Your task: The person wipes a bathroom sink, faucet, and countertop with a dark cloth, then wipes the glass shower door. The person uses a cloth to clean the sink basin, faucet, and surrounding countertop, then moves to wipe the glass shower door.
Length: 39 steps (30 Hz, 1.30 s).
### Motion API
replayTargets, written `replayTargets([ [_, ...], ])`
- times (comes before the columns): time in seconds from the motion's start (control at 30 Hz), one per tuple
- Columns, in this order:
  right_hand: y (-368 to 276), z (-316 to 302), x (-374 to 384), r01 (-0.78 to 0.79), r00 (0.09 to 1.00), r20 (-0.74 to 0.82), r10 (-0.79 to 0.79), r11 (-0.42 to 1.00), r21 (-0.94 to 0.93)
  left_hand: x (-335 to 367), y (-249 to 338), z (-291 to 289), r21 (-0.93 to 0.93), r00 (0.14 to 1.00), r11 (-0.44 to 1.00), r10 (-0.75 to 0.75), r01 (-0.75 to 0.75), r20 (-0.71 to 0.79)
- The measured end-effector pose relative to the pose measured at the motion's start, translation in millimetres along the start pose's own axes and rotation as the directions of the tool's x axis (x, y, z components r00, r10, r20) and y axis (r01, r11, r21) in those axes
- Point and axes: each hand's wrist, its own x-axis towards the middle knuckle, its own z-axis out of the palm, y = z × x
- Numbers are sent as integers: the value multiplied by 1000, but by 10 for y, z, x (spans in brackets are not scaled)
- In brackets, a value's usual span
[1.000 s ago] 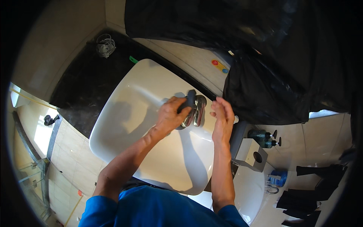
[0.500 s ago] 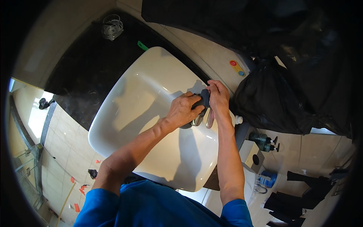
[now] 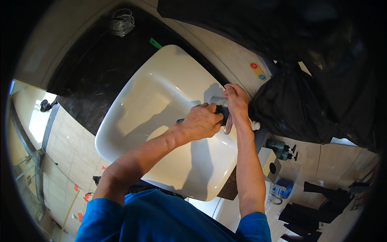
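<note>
A chrome faucet (image 3: 228,127) rises at the right side of a white washbasin (image 3: 137,105). My left hand (image 3: 201,121) is closed on a dark grey cloth (image 3: 221,110), bunched against the faucet. A dark end of the cloth also pokes out on the left of that hand, above the bowl. My right hand (image 3: 238,103) is on the faucet's far right side with its fingers curled round it. The palm is close beside the cloth, and its exact contact is partly hidden.
On the black countertop (image 3: 86,76) are a clear glass holder (image 3: 122,25) and a green-handled tool (image 3: 155,43). Black plastic sheeting (image 3: 294,105) hangs at the right. Pump bottles (image 3: 280,148), a blue container (image 3: 283,188) and dark cloths (image 3: 310,211) lie beyond my right arm.
My left hand has turned over the cloth and moved slightly right, hiding more of the faucet. A dark cloth end now shows left of it. My right hand stays at the faucet.
</note>
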Motion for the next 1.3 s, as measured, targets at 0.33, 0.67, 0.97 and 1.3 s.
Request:
replayTargets([
  [0.33, 4, -8, -6, -18, 1000, -9, 18, 999, 40, -17, -153, 0, -256, 924, 925, -334, 282, -188],
  [0.67, -35, -23, -15, -8, 999, -36, 8, 1000, 0, 122, -221, -29, -306, 956, 909, -292, 283, 19],
  [0.97, -86, -3, -66, -26, 996, -78, 30, 999, 44, 331, -230, 94, -354, 961, 917, -242, 181, -134],
  [1.3, -20, -17, -42, -78, 994, -68, 83, 994, 70, 163, -235, 129, -429, 945, 853, -327, 298, 6],
])
